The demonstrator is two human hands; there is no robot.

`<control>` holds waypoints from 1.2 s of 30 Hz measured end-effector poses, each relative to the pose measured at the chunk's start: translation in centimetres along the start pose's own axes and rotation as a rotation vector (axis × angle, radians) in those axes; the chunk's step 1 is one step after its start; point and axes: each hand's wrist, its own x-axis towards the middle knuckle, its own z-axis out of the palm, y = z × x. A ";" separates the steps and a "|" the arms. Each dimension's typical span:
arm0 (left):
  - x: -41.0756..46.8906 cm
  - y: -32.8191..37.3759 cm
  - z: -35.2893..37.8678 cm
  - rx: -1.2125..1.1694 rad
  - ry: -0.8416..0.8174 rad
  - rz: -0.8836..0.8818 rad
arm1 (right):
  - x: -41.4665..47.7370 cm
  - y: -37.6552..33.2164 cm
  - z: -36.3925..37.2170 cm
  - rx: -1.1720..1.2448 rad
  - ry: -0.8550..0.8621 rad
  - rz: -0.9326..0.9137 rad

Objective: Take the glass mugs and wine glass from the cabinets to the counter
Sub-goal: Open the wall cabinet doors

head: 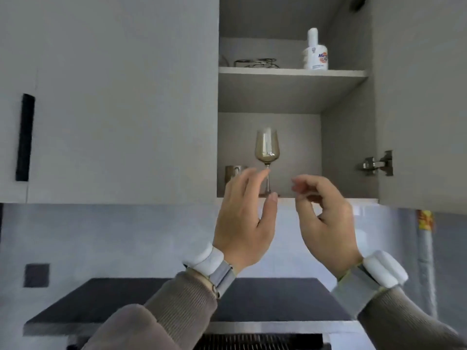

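Observation:
A smoky, amber-tinted wine glass (267,149) stands upright on the bottom shelf of the open wall cabinet (348,152). Left of it, partly hidden behind my fingers, sits a glass mug (232,173). My left hand (246,218) is raised in front of the shelf's front edge with its fingers apart, the fingertips just beside the glass's stem, holding nothing. My right hand (326,218) hovers to the right of the stem, fingers loosely curled and apart, also holding nothing.
On the upper shelf stand a white bottle (316,50) and a low wire rack (256,63). The cabinet door (419,97) hangs open at right with a metal hinge (377,164). A closed cabinet with a black handle (24,137) is at left. A dark range hood (192,301) juts out below.

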 end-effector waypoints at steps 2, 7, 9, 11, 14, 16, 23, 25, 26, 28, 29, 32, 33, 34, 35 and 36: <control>0.6 -3.6 -2.1 0.044 -0.001 -0.022 | 0.1 0.2 3.9 0.024 -0.043 0.068; 1.5 -10.0 -5.9 0.144 0.006 -0.106 | 1.0 0.7 12.1 0.065 -0.243 0.259; 1.6 -11.5 -6.7 0.162 -0.011 -0.105 | 1.7 1.0 14.4 0.029 -0.339 0.301; 1.9 -12.2 -7.1 0.138 -0.029 -0.092 | 2.6 1.1 15.8 0.007 -0.387 0.323; 2.5 -13.1 -8.0 0.083 -0.045 -0.067 | 3.2 1.2 18.0 0.048 -0.409 0.329; 3.0 -13.1 -8.3 0.064 -0.060 -0.064 | 3.3 1.2 18.5 0.045 -0.396 0.340; 2.8 -10.9 -10.5 0.079 -0.109 -0.123 | 2.6 -1.4 17.2 0.020 -0.307 0.362; 2.2 -9.7 -11.6 0.086 -0.110 -0.126 | 2.1 -3.4 16.4 0.064 -0.293 0.376; 1.9 -9.1 -12.2 0.089 -0.107 -0.130 | 1.7 -4.5 16.1 0.090 -0.293 0.370; 1.3 -7.5 -13.4 0.093 -0.092 -0.141 | 1.2 -6.8 15.2 0.136 -0.284 0.354; 1.0 -6.6 -14.0 0.092 -0.082 -0.147 | 0.9 -7.9 14.8 0.161 -0.278 0.351; 0.2 -3.5 -16.0 0.063 -0.067 -0.174 | -0.4 -11.2 13.9 0.216 -0.250 0.323; 0.1 -2.5 -16.9 0.046 -0.058 -0.184 | -0.9 -12.4 13.7 0.217 -0.237 0.309; -0.3 -1.5 -18.2 0.035 -0.057 -0.201 | -1.6 -13.9 13.5 0.206 -0.234 0.294; -0.5 -0.7 -18.9 0.019 -0.055 -0.205 | -2.1 -15.1 13.4 0.199 -0.234 0.261; -0.9 0.2 -19.8 0.020 -0.052 -0.211 | -2.6 -16.2 13.3 0.209 -0.235 0.229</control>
